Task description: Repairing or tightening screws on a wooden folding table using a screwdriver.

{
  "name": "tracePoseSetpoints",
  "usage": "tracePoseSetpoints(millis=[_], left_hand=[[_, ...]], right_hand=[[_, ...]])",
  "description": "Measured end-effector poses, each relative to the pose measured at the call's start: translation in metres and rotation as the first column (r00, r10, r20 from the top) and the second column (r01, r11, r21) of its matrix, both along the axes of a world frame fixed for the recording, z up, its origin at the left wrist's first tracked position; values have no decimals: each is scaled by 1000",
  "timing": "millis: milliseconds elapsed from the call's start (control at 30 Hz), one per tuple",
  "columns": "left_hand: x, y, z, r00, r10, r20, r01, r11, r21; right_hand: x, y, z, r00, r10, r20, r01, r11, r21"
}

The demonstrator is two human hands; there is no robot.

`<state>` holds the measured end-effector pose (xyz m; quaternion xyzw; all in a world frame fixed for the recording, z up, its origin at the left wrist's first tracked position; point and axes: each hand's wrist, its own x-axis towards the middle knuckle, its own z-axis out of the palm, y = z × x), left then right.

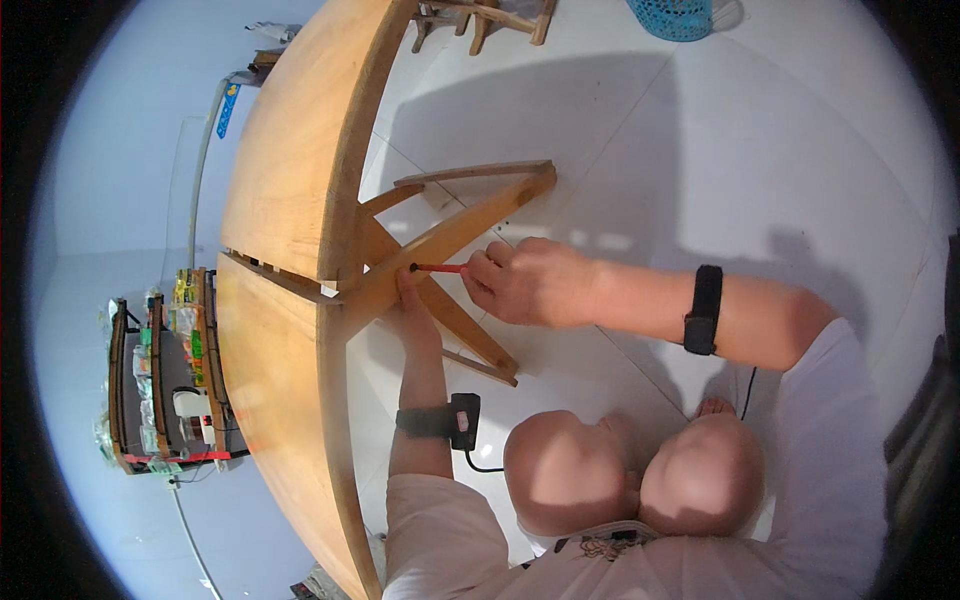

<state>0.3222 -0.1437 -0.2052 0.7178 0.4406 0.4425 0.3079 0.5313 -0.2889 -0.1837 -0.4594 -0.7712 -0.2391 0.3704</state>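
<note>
A large light wooden folding tabletop in two halves stands on edge at the left, with crossed wooden legs reaching out from it. My right hand grips a slim red screwdriver, whose tip meets a dark screw or fitting on the upper leg piece near the tabletop. My left hand holds that leg piece from below, close beside the tip; most of its fingers are hidden behind the wood.
A small wooden stool or frame and a blue perforated basket lie at the far side on the white tiled floor. A rack with packages stands by the left wall. My bent knees are at the bottom.
</note>
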Motion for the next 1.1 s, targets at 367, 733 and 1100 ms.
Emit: tracePoseSetpoints(millis=[367, 733, 1100], left_hand=[[5, -4, 6, 996, 35, 84, -32, 999, -34], [3, -6, 6, 997, -37, 73, 46, 992, -118], [13, -11, 6, 990, 39, 135, -25, 994, -104]], right_hand=[[2, 7, -3, 123, -296, -947, -823, 502, -264], [-4, -4, -2, 900, 32, -435, -173, 941, -289], [-4, 4, -1, 549, 15, -836, -453, 845, -283]])
